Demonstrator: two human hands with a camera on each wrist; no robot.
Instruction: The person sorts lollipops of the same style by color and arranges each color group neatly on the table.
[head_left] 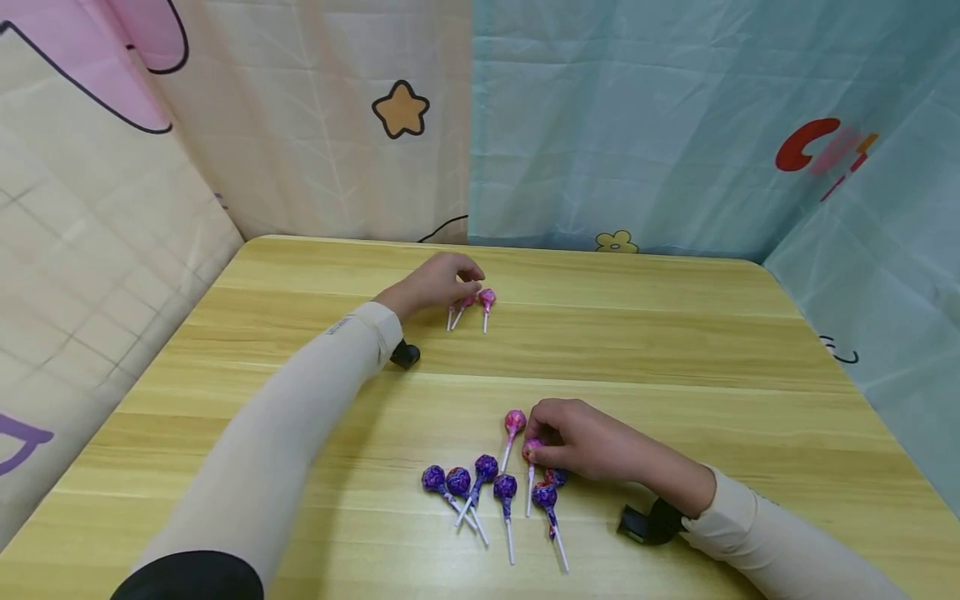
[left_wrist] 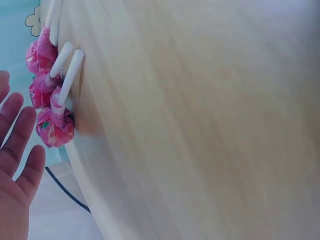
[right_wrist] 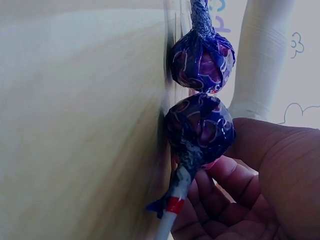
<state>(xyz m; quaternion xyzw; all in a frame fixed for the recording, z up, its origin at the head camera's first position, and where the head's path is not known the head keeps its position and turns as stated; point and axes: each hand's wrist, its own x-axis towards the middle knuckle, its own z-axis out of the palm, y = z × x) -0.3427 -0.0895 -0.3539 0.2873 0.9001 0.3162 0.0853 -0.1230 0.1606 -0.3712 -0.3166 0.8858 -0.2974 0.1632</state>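
At the far part of the table, my left hand [head_left: 441, 282] hovers over a small row of pink lollipops [head_left: 487, 297]. Its fingers are loosely extended beside the pink wrappers [left_wrist: 55, 127] in the left wrist view, holding none of them. Nearer, my right hand [head_left: 581, 437] pinches the head of a pink lollipop [head_left: 532, 448] between thumb and fingers, its white stick pointing toward me. Another pink lollipop [head_left: 514, 420] lies just left of those fingers. In the right wrist view, purple lollipops [right_wrist: 200, 125] mostly hide the pinched one.
Several purple lollipops [head_left: 485, 468] lie at the near middle of the wooden table [head_left: 675, 333], some with sticks crossing. Two of them [head_left: 545, 497] sit close below my right hand. Printed curtains [head_left: 637, 125] hang behind the table's far edge.
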